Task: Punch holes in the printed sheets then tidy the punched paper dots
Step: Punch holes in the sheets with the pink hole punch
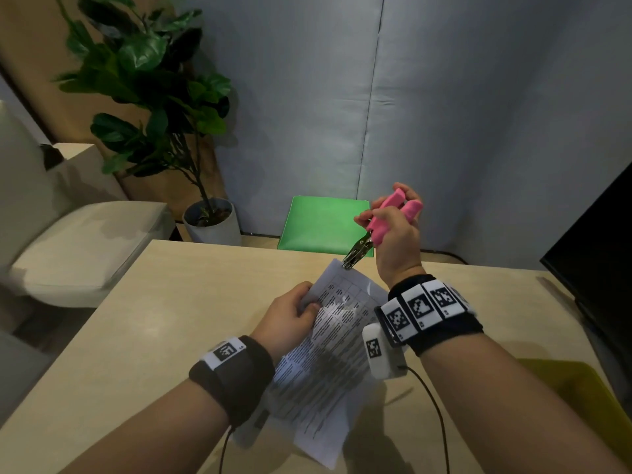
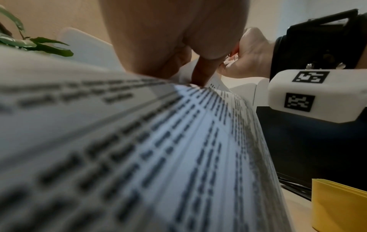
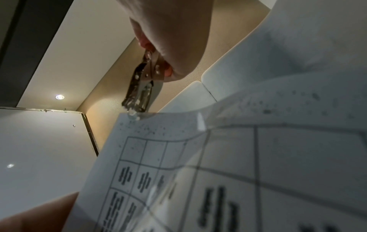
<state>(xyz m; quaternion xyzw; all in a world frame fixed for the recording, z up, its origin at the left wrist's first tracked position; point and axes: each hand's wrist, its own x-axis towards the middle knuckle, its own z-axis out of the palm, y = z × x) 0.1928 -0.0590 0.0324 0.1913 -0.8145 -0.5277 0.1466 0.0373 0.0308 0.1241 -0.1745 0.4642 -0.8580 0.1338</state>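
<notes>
Printed sheets (image 1: 318, 364): a thin white stack printed with tables and dense text is held lifted above the surface (image 1: 178, 302), bowed along its length; the far corner is raised toward the punch.
Left hand (image 1: 289, 314): the fingers are curled and the stack is pinched at its left edge, thumb on top.
Right hand (image 1: 393, 230): the fingers are wrapped round the two pink handles, which are seen partly apart.
Hole punch (image 1: 357, 253): a plier-type tool with a bright metal head and soft-looking pink grips; its nose is set at the far corner of the sheets.
Paper dots (image 3: 132, 113): small white discs are seen at the nose of the punch and on the paper edge just below it.
Risk, dots: scattering over the surface or floor is judged likely, since punching is done in the air with no tray beneath.
Risk, hole position: the stack is limp and gripped on one side only; a hole too close to the edge, or a torn corner, is judged possible.
Risk, alignment: fanned sheets may be pierced at unequal points.
Yellow folder (image 2: 341, 205): matte card lies at the right on the surface.
</notes>
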